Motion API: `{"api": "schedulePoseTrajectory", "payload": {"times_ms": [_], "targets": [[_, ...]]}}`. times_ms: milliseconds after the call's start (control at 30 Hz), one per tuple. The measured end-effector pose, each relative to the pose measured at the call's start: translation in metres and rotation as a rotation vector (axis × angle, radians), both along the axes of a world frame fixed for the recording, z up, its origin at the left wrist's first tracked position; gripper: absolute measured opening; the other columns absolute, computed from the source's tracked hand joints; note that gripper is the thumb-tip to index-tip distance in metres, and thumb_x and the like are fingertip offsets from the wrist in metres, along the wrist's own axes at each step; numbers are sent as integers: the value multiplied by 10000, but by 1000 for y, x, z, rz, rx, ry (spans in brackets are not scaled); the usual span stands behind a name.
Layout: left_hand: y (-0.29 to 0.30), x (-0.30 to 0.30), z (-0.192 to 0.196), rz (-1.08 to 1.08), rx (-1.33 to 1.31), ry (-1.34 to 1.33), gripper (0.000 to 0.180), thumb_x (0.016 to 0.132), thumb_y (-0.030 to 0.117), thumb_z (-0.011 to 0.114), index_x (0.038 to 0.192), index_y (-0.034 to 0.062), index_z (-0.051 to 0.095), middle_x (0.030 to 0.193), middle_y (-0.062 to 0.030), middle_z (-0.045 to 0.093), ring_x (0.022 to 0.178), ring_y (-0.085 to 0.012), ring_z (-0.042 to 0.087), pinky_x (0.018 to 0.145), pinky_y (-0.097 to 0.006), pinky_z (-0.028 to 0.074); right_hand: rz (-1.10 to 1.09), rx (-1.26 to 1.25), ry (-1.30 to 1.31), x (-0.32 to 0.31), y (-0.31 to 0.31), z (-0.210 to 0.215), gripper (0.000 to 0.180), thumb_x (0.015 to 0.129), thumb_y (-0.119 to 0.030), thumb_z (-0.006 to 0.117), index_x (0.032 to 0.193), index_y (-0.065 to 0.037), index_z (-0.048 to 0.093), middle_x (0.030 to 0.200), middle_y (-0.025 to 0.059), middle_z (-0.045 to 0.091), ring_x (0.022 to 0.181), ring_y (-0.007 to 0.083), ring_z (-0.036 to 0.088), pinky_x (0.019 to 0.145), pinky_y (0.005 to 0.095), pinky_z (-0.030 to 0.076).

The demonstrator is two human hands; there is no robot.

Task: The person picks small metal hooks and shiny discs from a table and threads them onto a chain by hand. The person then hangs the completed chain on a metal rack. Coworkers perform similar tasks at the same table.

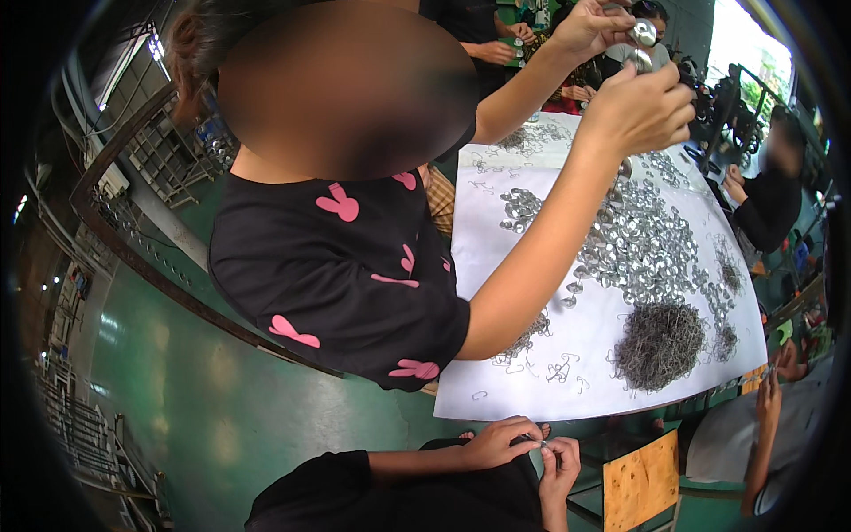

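Low in the view, just off the near table edge, my left hand (499, 445) and my right hand (560, 463) meet at the fingertips. Both are closed in a pinch around a small shiny metal piece (542, 443). Fingers cover most of it, so its exact kind cannot be made out. Beyond my hands lies the white-covered table (496, 395). A dense heap of thin wire hooks (659, 346) sits near its front right, with loose hooks (558, 368) to the left. Behind the heap spreads a large pile of round silver metal discs (638, 244).
At left, a co-worker in a black shirt with pink rabbit shapes (355, 266) reaches over the table, holding shiny metal discs (642, 44). Other people work along the far and right sides. A wooden stool (640, 483) stands at my right. The floor (222, 426) is green.
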State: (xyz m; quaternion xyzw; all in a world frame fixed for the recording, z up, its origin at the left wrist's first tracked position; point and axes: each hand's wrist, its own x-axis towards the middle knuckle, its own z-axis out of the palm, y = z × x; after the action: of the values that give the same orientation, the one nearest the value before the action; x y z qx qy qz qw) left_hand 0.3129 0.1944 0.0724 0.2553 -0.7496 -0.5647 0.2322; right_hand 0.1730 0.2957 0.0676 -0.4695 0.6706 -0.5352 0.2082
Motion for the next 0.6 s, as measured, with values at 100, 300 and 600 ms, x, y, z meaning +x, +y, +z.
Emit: {"api": "schedulePoseTrajectory", "payload": {"times_ms": [100,300,600], "targets": [[-2,-4,1,-14,21,38,162,872,149,617,986,33,611,967,-81,615,913,-218,599,802,-313,469,16,-11,-15,-6,-1,2,106,818,-92,629,802,2,583,829,119,566,752,233,545,660,306,434],[-10,-7,-3,-80,14,54,149,859,110,629,975,16,614,949,-77,624,877,-205,617,788,-302,483,60,24,-38,-13,-4,16,65,797,-43,635,821,2,594,848,110,569,742,204,549,637,276,437],[-3,-6,-9,-55,47,1,122,854,80,624,953,11,602,927,-88,621,849,-204,610,763,-307,476,139,135,-166,-26,-2,15,126,781,-73,667,891,-31,623,862,64,572,779,163,556,627,251,427]]}}
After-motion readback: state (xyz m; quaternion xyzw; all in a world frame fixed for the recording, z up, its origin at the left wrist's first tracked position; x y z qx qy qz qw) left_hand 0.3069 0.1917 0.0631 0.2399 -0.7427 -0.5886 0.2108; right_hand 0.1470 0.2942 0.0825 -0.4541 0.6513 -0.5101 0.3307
